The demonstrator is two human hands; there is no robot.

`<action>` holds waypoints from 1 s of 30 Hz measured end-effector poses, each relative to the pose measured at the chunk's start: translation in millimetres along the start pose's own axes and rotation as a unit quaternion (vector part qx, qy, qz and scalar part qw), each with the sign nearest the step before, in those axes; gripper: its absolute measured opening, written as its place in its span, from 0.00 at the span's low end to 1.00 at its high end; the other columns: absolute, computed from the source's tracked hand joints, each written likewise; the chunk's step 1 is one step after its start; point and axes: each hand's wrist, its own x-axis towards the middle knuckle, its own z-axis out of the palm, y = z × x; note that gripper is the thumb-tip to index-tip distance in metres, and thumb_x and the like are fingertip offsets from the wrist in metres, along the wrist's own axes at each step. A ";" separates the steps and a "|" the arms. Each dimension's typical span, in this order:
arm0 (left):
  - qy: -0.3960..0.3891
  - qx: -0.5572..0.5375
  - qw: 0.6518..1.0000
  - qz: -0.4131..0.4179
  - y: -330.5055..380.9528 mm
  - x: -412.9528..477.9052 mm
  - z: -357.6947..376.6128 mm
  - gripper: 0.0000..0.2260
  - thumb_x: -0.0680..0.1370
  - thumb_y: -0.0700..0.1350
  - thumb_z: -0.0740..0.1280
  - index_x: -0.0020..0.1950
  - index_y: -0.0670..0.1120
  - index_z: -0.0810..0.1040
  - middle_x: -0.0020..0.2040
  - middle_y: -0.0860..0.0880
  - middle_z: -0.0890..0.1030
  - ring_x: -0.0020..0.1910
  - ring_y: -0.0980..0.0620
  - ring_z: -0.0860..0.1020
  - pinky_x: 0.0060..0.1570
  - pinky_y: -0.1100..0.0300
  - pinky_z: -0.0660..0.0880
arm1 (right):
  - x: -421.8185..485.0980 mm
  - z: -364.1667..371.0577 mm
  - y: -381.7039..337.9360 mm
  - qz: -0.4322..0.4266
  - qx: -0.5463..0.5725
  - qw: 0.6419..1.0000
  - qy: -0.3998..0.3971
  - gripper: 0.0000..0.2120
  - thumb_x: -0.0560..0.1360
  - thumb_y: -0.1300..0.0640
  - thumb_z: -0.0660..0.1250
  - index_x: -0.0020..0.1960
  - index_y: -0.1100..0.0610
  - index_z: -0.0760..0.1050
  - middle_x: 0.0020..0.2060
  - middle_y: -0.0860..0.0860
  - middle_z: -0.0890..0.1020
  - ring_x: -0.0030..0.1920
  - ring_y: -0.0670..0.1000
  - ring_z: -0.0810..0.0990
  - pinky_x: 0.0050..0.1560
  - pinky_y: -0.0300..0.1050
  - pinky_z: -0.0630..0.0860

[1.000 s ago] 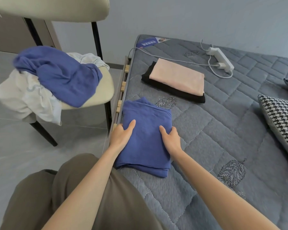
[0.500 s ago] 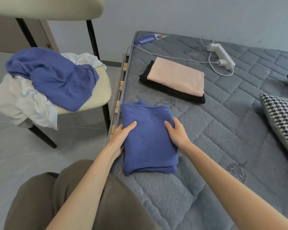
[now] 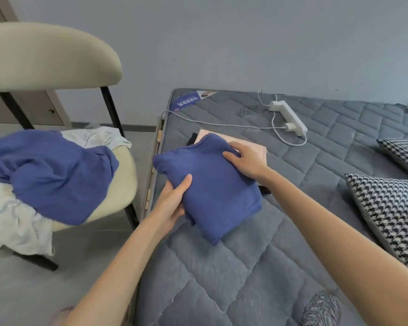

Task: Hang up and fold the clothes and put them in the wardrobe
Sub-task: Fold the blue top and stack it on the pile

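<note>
Change noted: 1 s ago the folded blue garment (image 3: pixel 212 184) lay flat near the left edge of the mattress (image 3: pixel 280 243), with 1 hand pressed on each side. It is now raised off the surface and carried toward the far end, and it already overlaps the stack there.

Left hand (image 3: pixel 174 198): clasped on the near left edge of the garment, thumb on top, fingers underneath. Right hand (image 3: pixel 245 161): fingers laid over the far right edge in a grasp; the thumb is only partly seen.

Judgement: folding of this piece appears finished, and stacking is the step in hand. The wardrobe step is not yet done.

Materials, near to far:
- Mattress: grey, quilted in stitched panels, with a slightly fuzzy nap.
- Folded blue garment: soft knit, thick rectangular bundle, near corner sagging.
- Stack beneath it: pink garment (image 3: pixel 257 149), smooth and flat, on a black garment (image 3: pixel 265 190) that is mostly hidden.
- Cushion (image 3: pixel 391 222), right edge: black-and-white houndstooth weave.
- Power strip (image 3: pixel 290 118), far end: white, hard plastic, with a thin cable (image 3: pixel 222 123).

Beside the left edge, a chair (image 3: pixel 125 180) with a cream padded seat carries 2 unfolded pieces: a loose blue garment (image 3: pixel 52 175) and a crumpled white garment (image 3: pixel 17 222).
</note>
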 end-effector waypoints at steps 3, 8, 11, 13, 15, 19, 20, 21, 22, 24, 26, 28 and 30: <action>0.030 -0.004 0.998 0.046 7.6 28.9 24.5 0.20 0.78 0.51 0.67 0.69 0.53 0.69 0.61 0.52 0.80 0.57 0.53 0.81 0.46 0.55 0.80 | 43.8 -18.7 -6.6 -0.013 -0.033 0.999 -0.005 0.06 0.78 0.52 0.62 0.52 0.49 0.77 0.45 0.46 0.81 0.49 0.51 0.78 0.47 0.43 0.68; 0.078 -0.033 0.993 0.086 6.0 84.9 59.4 0.24 0.79 0.52 0.65 0.73 0.53 0.63 0.65 0.52 0.77 0.59 0.52 0.79 0.48 0.55 0.81 | 108.2 -39.3 -12.2 -0.016 -0.100 0.995 -0.016 0.11 0.78 0.50 0.64 0.59 0.49 0.77 0.54 0.49 0.82 0.57 0.54 0.78 0.59 0.51 0.73; 0.101 -0.085 0.989 0.068 -1.0 118.0 71.8 0.25 0.80 0.52 0.62 0.75 0.55 0.58 0.68 0.51 0.74 0.57 0.53 0.80 0.46 0.55 0.80 | 131.5 -35.9 -2.4 0.033 -0.030 0.999 0.026 0.15 0.77 0.50 0.66 0.63 0.48 0.76 0.57 0.50 0.82 0.58 0.52 0.78 0.59 0.46 0.72; 0.096 -0.128 0.987 0.011 -11.1 131.7 73.2 0.26 0.81 0.50 0.62 0.75 0.57 0.54 0.69 0.51 0.72 0.58 0.50 0.79 0.44 0.53 0.80 | 132.9 -27.8 14.7 0.096 0.053 0.992 0.062 0.18 0.77 0.50 0.66 0.67 0.48 0.73 0.58 0.52 0.80 0.58 0.51 0.77 0.60 0.43 0.71; 0.094 -0.120 0.988 -0.034 -25.0 137.0 67.2 0.28 0.81 0.47 0.62 0.76 0.57 0.51 0.72 0.52 0.68 0.65 0.46 0.73 0.52 0.47 0.75 | 122.5 -15.6 39.8 0.152 0.037 0.984 0.080 0.22 0.78 0.50 0.65 0.70 0.50 0.69 0.65 0.54 0.76 0.66 0.55 0.72 0.67 0.50 0.66; 0.095 -0.105 0.988 -0.061 -43.0 143.3 52.6 0.25 0.80 0.46 0.64 0.73 0.54 0.57 0.70 0.52 0.71 0.65 0.48 0.73 0.59 0.44 0.73 | 89.0 10.1 83.5 0.307 0.040 0.939 0.153 0.27 0.78 0.48 0.62 0.73 0.58 0.62 0.70 0.59 0.67 0.71 0.61 0.60 0.68 0.54 0.61; 0.098 -0.106 0.987 -0.077 -42.2 145.2 52.1 0.25 0.79 0.47 0.65 0.73 0.54 0.59 0.68 0.51 0.73 0.64 0.47 0.75 0.59 0.44 0.74 | 83.2 15.3 88.5 0.344 0.063 0.920 0.175 0.28 0.78 0.48 0.62 0.72 0.60 0.61 0.70 0.60 0.66 0.71 0.62 0.61 0.68 0.54 0.61; 0.101 -0.106 0.985 -0.095 -40.9 147.4 52.8 0.24 0.78 0.48 0.67 0.72 0.54 0.62 0.67 0.50 0.75 0.61 0.47 0.76 0.58 0.45 0.75 | 79.5 18.9 91.4 0.378 0.096 0.900 0.197 0.29 0.78 0.47 0.63 0.71 0.63 0.61 0.70 0.61 0.66 0.70 0.63 0.63 0.68 0.54 0.62; 0.100 -0.105 0.983 -0.111 -39.2 149.8 54.8 0.20 0.78 0.49 0.68 0.68 0.53 0.67 0.64 0.49 0.77 0.59 0.47 0.77 0.56 0.47 0.76 | 77.6 21.3 92.4 0.407 0.137 0.877 0.215 0.31 0.77 0.46 0.64 0.71 0.65 0.60 0.70 0.62 0.66 0.69 0.64 0.65 0.68 0.55 0.64; 0.099 -0.107 0.979 -0.141 -37.2 152.6 60.6 0.12 0.77 0.50 0.69 0.58 0.52 0.73 0.60 0.47 0.80 0.55 0.45 0.79 0.54 0.48 0.77 | 76.0 24.0 91.6 0.438 0.213 0.839 0.243 0.33 0.76 0.46 0.66 0.70 0.66 0.58 0.69 0.63 0.65 0.67 0.64 0.68 0.67 0.55 0.68; 0.102 -0.120 0.975 -0.156 -37.1 154.1 65.3 0.15 0.77 0.50 0.69 0.61 0.49 0.72 0.58 0.46 0.80 0.52 0.44 0.80 0.53 0.47 0.77 | 74.5 26.6 89.9 0.430 0.260 0.835 0.225 0.31 0.76 0.48 0.66 0.72 0.64 0.60 0.68 0.62 0.69 0.65 0.63 0.71 0.65 0.56 0.70; 0.104 -0.125 0.974 -0.160 -36.9 155.1 67.2 0.20 0.77 0.48 0.68 0.68 0.47 0.69 0.60 0.44 0.79 0.54 0.43 0.79 0.49 0.48 0.77 | 73.4 27.7 85.8 0.406 0.309 0.840 0.185 0.27 0.77 0.51 0.65 0.73 0.58 0.63 0.66 0.60 0.73 0.62 0.62 0.74 0.64 0.58 0.71; 0.102 -0.135 0.971 -0.167 -36.8 154.1 67.3 0.21 0.78 0.46 0.67 0.70 0.46 0.68 0.63 0.43 0.78 0.55 0.42 0.78 0.45 0.50 0.77 | 72.9 22.6 79.3 0.412 0.370 0.817 0.160 0.26 0.78 0.51 0.66 0.72 0.55 0.63 0.65 0.58 0.74 0.60 0.61 0.75 0.60 0.58 0.74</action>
